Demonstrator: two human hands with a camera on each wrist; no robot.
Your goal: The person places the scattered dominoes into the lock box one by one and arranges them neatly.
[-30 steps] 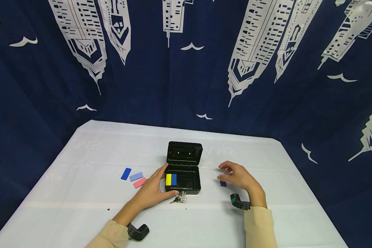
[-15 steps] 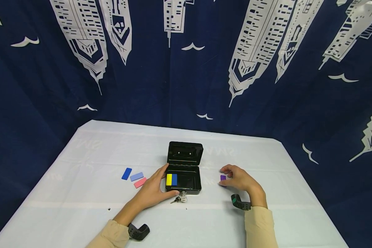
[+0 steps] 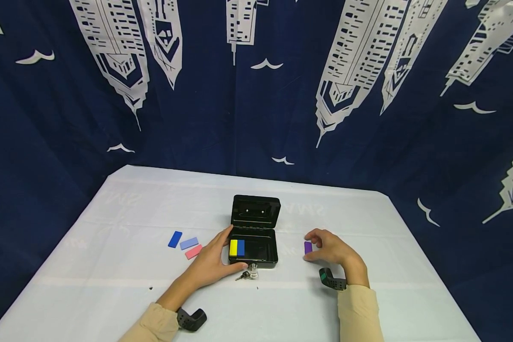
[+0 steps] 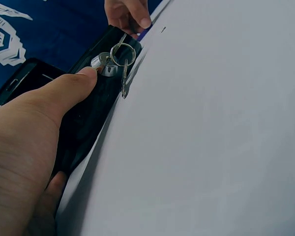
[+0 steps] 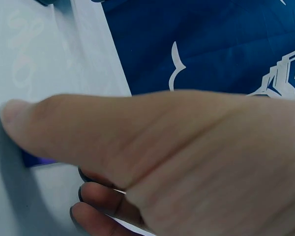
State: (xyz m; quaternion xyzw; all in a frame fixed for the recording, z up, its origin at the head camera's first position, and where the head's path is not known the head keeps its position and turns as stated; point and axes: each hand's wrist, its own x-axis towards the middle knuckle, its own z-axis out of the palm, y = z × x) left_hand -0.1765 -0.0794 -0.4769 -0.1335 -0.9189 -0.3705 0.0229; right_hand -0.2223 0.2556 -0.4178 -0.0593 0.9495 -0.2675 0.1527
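Observation:
A small black cash box (image 3: 261,261) stands with its lid (image 3: 254,217) raised; a yellow block (image 3: 233,248) and a blue block (image 3: 241,248) lie side by side at its left inside. My left hand (image 3: 213,261) grips the box's left front corner, thumb along the front beside the silver lock (image 4: 108,66), fingers on the left side. Keys on a ring (image 4: 123,55) hang from that lock. To the right of the box, my right hand (image 3: 331,248) pinches a purple block (image 3: 308,247) by its ends between thumb and forefinger. The thumb covers much of that block in the right wrist view.
Left of the box lie a dark blue block (image 3: 175,239), a light blue block (image 3: 189,243) and a pink block (image 3: 193,251), the last close to my left hand. A white cloth covers the table (image 3: 111,289). Behind it hangs a navy curtain (image 3: 222,118) with white building prints.
My right hand has come down at the purple block, its thumb and forefinger closing on the ends; more of the block shows now. The left hand stays on the box.

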